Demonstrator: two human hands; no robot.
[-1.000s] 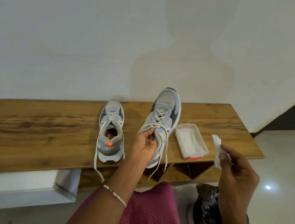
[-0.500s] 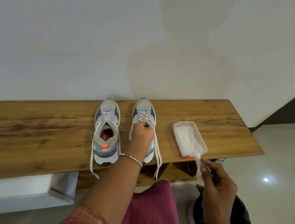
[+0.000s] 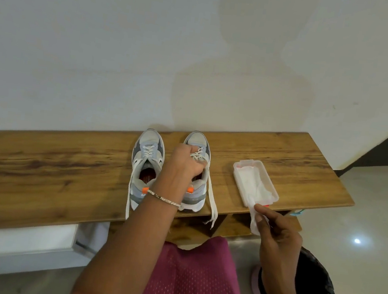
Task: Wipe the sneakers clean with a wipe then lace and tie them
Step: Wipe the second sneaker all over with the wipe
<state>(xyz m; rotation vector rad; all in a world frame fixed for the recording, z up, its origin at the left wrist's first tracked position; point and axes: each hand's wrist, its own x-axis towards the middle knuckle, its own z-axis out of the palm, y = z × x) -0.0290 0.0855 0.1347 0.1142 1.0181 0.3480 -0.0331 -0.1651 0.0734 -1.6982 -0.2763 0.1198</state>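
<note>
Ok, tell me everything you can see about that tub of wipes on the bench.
The tub of wipes is a shallow, rectangular tray of translucent whitish plastic, open on top, with a small red-orange bit at its near end. White wipes lie inside. It sits flat and slightly askew on the wooden bench, right of the sneakers, close to the front edge. One wipe trails over its near end, pinched by the right hand.

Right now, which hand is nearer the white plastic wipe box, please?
Right. The right hand pinches a white wipe at the near end of the white plastic wipe box; the left hand grips a grey sneaker further left.
</note>
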